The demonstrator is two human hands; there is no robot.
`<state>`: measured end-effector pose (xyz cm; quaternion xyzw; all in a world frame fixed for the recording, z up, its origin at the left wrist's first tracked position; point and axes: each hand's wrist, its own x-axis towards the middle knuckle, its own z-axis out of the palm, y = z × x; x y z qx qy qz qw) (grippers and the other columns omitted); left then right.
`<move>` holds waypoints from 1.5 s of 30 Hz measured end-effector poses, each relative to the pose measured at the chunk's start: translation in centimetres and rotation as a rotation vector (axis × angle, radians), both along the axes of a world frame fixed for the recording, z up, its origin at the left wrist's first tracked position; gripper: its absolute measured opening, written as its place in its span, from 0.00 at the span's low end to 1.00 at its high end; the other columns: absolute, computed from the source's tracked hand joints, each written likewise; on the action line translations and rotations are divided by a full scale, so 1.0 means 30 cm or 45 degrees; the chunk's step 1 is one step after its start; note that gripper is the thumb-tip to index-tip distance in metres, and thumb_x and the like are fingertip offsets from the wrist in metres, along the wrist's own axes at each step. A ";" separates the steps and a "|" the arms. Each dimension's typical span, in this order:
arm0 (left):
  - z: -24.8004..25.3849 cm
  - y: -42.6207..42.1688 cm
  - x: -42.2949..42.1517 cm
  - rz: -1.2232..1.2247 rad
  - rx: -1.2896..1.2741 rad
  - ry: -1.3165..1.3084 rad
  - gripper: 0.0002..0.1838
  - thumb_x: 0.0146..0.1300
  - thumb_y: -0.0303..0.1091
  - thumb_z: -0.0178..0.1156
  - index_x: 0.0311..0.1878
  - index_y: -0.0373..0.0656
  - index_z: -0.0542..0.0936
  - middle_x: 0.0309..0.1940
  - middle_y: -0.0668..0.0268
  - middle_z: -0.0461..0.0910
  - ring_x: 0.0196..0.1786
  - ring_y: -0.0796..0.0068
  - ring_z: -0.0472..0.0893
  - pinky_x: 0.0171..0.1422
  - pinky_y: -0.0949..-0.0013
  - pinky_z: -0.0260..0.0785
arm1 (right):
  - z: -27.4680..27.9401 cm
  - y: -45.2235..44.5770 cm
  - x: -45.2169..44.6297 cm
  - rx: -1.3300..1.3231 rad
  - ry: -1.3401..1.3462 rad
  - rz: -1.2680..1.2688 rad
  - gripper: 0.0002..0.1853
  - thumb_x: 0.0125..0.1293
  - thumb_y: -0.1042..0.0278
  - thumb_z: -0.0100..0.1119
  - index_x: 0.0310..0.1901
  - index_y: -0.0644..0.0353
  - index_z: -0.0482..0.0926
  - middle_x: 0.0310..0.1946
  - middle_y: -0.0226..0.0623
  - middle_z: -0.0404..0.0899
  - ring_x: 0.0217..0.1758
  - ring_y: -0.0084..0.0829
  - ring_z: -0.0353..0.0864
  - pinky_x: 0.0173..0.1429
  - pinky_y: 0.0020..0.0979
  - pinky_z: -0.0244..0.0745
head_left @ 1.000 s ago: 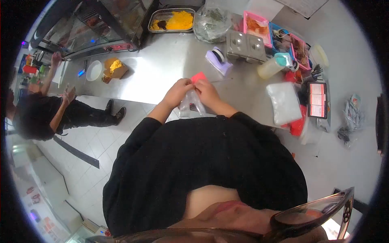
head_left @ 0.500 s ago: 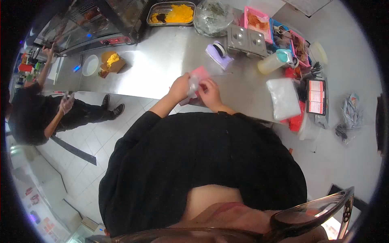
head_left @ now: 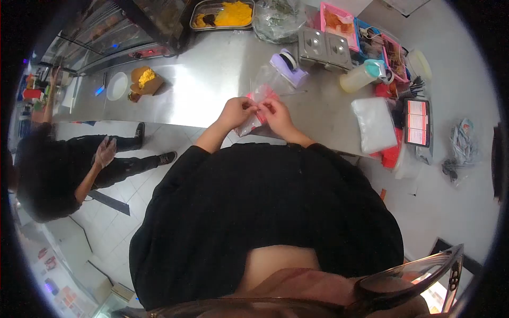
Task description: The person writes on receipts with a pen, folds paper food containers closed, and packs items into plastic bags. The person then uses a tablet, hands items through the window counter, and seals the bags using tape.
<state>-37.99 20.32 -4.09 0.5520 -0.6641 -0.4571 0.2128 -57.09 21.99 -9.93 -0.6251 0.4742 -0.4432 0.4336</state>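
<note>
Both hands meet at the front edge of the metal counter (head_left: pixel 191 90). My left hand (head_left: pixel 237 112) is closed, its fingertips pinching a clear plastic bag (head_left: pixel 247 126). My right hand (head_left: pixel 278 115) pinches the same bag just to the right, close against the left fingertips. Something pink and red (head_left: pixel 263 94) shows in or behind the plastic, above and between the hands; its exact form is blurred. A purple tape dispenser (head_left: pixel 289 68) stands beyond my right hand.
Right side: a stack of clear bags (head_left: pixel 374 125), a yellowish bottle (head_left: pixel 358 78), lidded metal containers (head_left: pixel 323 49) and baskets. Behind: a tray of yellow food (head_left: pixel 222 14). Left: an open food box (head_left: pixel 146 82), a white bowl (head_left: pixel 117 86) and a co-worker (head_left: pixel 53 169) wearing a clear glove.
The plastic has been turned and gathered between my hands, and the pink item shows through it. The co-worker has shifted, with the gloved hand now farther right and lower.
</note>
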 end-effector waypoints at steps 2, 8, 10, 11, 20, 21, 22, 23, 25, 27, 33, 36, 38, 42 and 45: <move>0.000 0.016 -0.009 0.038 -0.045 -0.055 0.12 0.64 0.39 0.65 0.44 0.40 0.86 0.36 0.54 0.86 0.41 0.63 0.87 0.48 0.64 0.76 | -0.001 0.001 -0.009 0.025 -0.020 0.028 0.07 0.68 0.69 0.63 0.43 0.63 0.82 0.39 0.37 0.82 0.39 0.29 0.82 0.42 0.29 0.77; -0.046 0.034 0.008 0.042 -0.135 0.060 0.11 0.65 0.37 0.65 0.44 0.41 0.86 0.36 0.56 0.86 0.40 0.65 0.86 0.48 0.65 0.76 | -0.021 -0.003 -0.015 0.060 -0.074 -0.064 0.08 0.67 0.70 0.65 0.44 0.64 0.83 0.37 0.38 0.84 0.39 0.26 0.83 0.44 0.29 0.77; -0.047 0.038 0.008 0.034 -0.156 0.065 0.11 0.65 0.37 0.65 0.44 0.41 0.86 0.37 0.56 0.86 0.40 0.66 0.86 0.49 0.66 0.76 | -0.026 -0.008 -0.014 0.083 -0.056 -0.012 0.08 0.66 0.70 0.65 0.43 0.63 0.83 0.37 0.37 0.84 0.39 0.26 0.83 0.44 0.28 0.77; -0.046 0.040 0.008 0.029 -0.166 0.066 0.10 0.65 0.37 0.64 0.44 0.41 0.86 0.37 0.56 0.86 0.41 0.66 0.86 0.49 0.66 0.76 | -0.021 -0.011 -0.013 0.094 -0.048 0.014 0.08 0.66 0.70 0.65 0.43 0.63 0.83 0.37 0.37 0.84 0.39 0.25 0.83 0.44 0.28 0.77; -0.047 0.051 0.001 0.058 -0.218 0.134 0.09 0.64 0.34 0.65 0.41 0.38 0.85 0.31 0.60 0.86 0.34 0.74 0.84 0.42 0.69 0.75 | 0.059 -0.051 -0.039 0.405 0.164 0.129 0.09 0.64 0.66 0.68 0.40 0.62 0.84 0.35 0.32 0.83 0.38 0.23 0.80 0.44 0.27 0.76; -0.052 0.050 0.001 0.059 -0.196 0.136 0.09 0.64 0.34 0.65 0.41 0.38 0.85 0.31 0.60 0.86 0.34 0.73 0.84 0.42 0.69 0.75 | 0.046 -0.056 -0.044 0.422 0.100 0.127 0.10 0.64 0.66 0.68 0.40 0.62 0.83 0.35 0.31 0.83 0.38 0.22 0.80 0.44 0.27 0.76; -0.058 0.049 0.002 0.064 -0.173 0.137 0.09 0.64 0.34 0.65 0.41 0.38 0.85 0.31 0.59 0.86 0.34 0.73 0.84 0.42 0.69 0.75 | 0.029 -0.059 -0.048 0.440 0.037 0.128 0.10 0.64 0.65 0.68 0.40 0.62 0.83 0.34 0.30 0.83 0.38 0.22 0.80 0.44 0.28 0.76; -0.061 0.048 0.002 0.070 -0.150 0.140 0.09 0.64 0.35 0.65 0.41 0.38 0.85 0.32 0.59 0.86 0.34 0.73 0.84 0.43 0.69 0.75 | 0.025 -0.059 -0.049 0.458 -0.026 0.131 0.10 0.64 0.65 0.69 0.40 0.62 0.83 0.34 0.30 0.83 0.39 0.21 0.80 0.44 0.28 0.76; -0.066 0.048 0.003 0.065 -0.180 0.138 0.10 0.65 0.35 0.65 0.41 0.38 0.85 0.32 0.59 0.86 0.35 0.73 0.84 0.43 0.69 0.75 | 0.017 -0.059 -0.045 0.417 0.024 0.132 0.10 0.64 0.65 0.68 0.41 0.61 0.82 0.34 0.30 0.83 0.39 0.21 0.80 0.44 0.28 0.76; -0.057 0.052 0.002 0.062 -0.192 0.126 0.10 0.65 0.35 0.65 0.41 0.38 0.85 0.31 0.59 0.86 0.35 0.73 0.84 0.43 0.69 0.75 | 0.010 -0.059 -0.045 0.388 0.076 0.176 0.09 0.65 0.65 0.68 0.41 0.61 0.82 0.34 0.30 0.82 0.38 0.21 0.80 0.43 0.28 0.75; -0.051 0.051 0.003 0.078 -0.182 0.121 0.09 0.65 0.35 0.65 0.40 0.39 0.85 0.30 0.60 0.85 0.34 0.74 0.83 0.42 0.68 0.75 | 0.022 -0.081 -0.060 0.435 -0.035 0.156 0.09 0.65 0.65 0.66 0.40 0.61 0.82 0.33 0.31 0.82 0.34 0.22 0.79 0.41 0.28 0.75; -0.061 0.049 0.001 0.084 -0.171 0.121 0.09 0.65 0.35 0.65 0.40 0.39 0.85 0.30 0.60 0.85 0.33 0.74 0.83 0.42 0.68 0.74 | 0.035 -0.079 -0.057 0.445 0.031 0.202 0.09 0.65 0.65 0.66 0.39 0.62 0.82 0.32 0.32 0.83 0.33 0.22 0.79 0.39 0.28 0.75; -0.063 0.046 0.001 0.078 -0.187 0.125 0.09 0.65 0.36 0.65 0.41 0.39 0.85 0.30 0.60 0.85 0.33 0.74 0.82 0.42 0.69 0.74 | 0.037 -0.084 -0.054 0.361 0.167 0.239 0.10 0.64 0.64 0.67 0.39 0.62 0.82 0.31 0.33 0.83 0.32 0.22 0.79 0.38 0.29 0.75; -0.053 0.052 -0.002 0.090 -0.157 0.133 0.09 0.64 0.35 0.66 0.41 0.39 0.85 0.30 0.60 0.85 0.33 0.75 0.82 0.42 0.69 0.74 | 0.060 -0.108 -0.063 0.469 0.253 0.323 0.11 0.63 0.63 0.68 0.40 0.62 0.83 0.29 0.32 0.82 0.32 0.22 0.79 0.37 0.29 0.74; -0.052 0.056 -0.007 0.095 -0.209 0.135 0.09 0.64 0.34 0.67 0.40 0.38 0.85 0.31 0.60 0.85 0.34 0.75 0.83 0.42 0.69 0.74 | 0.115 -0.124 -0.066 0.491 0.336 0.402 0.12 0.63 0.62 0.68 0.40 0.62 0.83 0.29 0.31 0.82 0.32 0.22 0.79 0.38 0.29 0.74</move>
